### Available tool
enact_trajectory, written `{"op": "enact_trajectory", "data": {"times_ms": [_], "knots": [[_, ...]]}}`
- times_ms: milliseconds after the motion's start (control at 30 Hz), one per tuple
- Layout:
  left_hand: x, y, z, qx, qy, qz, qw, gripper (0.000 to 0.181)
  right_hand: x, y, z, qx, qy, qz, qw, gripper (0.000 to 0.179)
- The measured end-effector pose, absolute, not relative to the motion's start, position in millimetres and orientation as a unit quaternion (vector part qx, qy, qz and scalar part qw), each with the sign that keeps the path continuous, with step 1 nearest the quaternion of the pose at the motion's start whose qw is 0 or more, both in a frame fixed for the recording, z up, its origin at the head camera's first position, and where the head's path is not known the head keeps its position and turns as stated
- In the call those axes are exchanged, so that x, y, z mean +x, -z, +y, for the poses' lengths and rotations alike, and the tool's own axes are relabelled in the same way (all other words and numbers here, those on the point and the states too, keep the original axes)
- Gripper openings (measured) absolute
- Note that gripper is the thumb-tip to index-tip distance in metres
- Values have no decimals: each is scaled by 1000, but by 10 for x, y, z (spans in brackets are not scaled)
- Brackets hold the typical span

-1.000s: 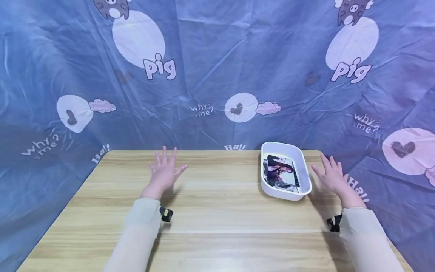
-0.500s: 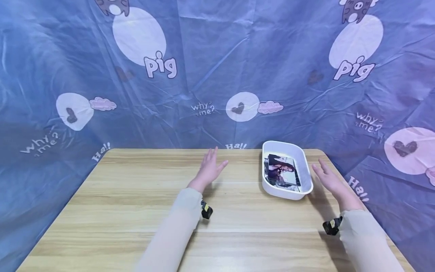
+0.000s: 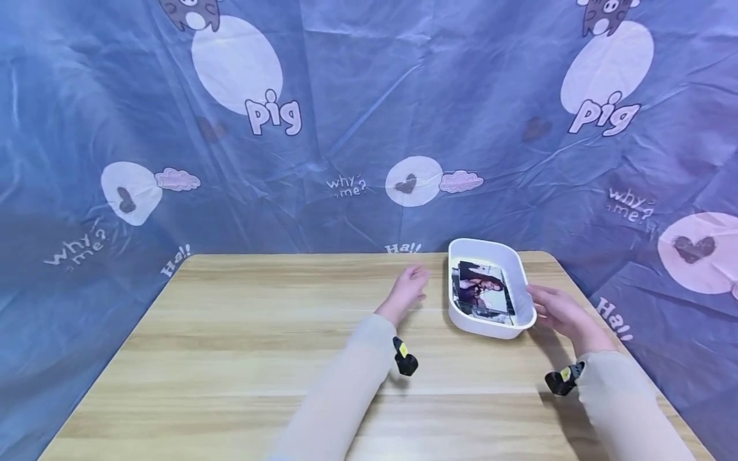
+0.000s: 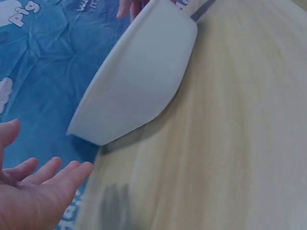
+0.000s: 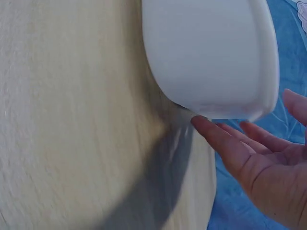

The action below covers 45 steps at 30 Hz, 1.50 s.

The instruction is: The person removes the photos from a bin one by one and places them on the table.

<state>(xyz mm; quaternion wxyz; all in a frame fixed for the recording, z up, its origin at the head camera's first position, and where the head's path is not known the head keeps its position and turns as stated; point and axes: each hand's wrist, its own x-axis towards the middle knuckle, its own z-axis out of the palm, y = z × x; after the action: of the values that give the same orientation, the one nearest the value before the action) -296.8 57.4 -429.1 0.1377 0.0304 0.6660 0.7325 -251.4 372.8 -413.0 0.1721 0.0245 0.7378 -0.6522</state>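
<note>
1. Right hand (image 3: 564, 316): fingers loosely extended, gripping nothing, at the tub's right side; whether the fingertips touch it I cannot tell.
2. Left hand (image 3: 405, 292): opened out, holding nothing, apart from the tub's left side; its fingers blur in the head view.
3. Tub (image 3: 491, 327): smooth, white, a rounded oblong with flared walls, at the table's far right.
4. Prints (image 3: 483, 289): flat, glossy, stacked inside; the top one covers most of those beneath, so their number is unclear.
5. Table (image 3: 242, 333): pale, streaked woodgrain.
6. Cloth (image 3: 357, 109): blue, creased, its pig figures cut off above.
</note>
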Motion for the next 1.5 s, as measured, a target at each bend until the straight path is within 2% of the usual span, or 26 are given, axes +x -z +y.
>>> {"op": "enact_trajectory", "data": {"times_ms": [267,333,433,500,700,933,1167,1500], "knots": [[-2957,4387,887,-3,-716,665,212,65,-2463,4172,3754,44,697,693,179,76],[-2946,4377,943,-2,-717,657,231,64,-2462,4192,3779,43,710,679,183,61],[-2935,4365,1030,8,-716,652,250,59,-2459,4214,3804,46,733,652,189,25],[-2933,4360,1077,15,-716,651,253,56,-2462,4227,3817,45,746,636,194,14],[-2939,4375,1101,13,-720,651,239,62,-2453,4234,3801,45,746,635,195,22],[-2947,4408,933,18,-718,650,248,68,-2443,4231,3658,32,711,672,205,58],[-2914,4316,539,34,-708,649,275,75,-2457,4212,3326,23,695,687,213,72],[-2822,4324,-345,66,-695,652,296,83,-2469,4266,2587,7,651,731,205,69]]}}
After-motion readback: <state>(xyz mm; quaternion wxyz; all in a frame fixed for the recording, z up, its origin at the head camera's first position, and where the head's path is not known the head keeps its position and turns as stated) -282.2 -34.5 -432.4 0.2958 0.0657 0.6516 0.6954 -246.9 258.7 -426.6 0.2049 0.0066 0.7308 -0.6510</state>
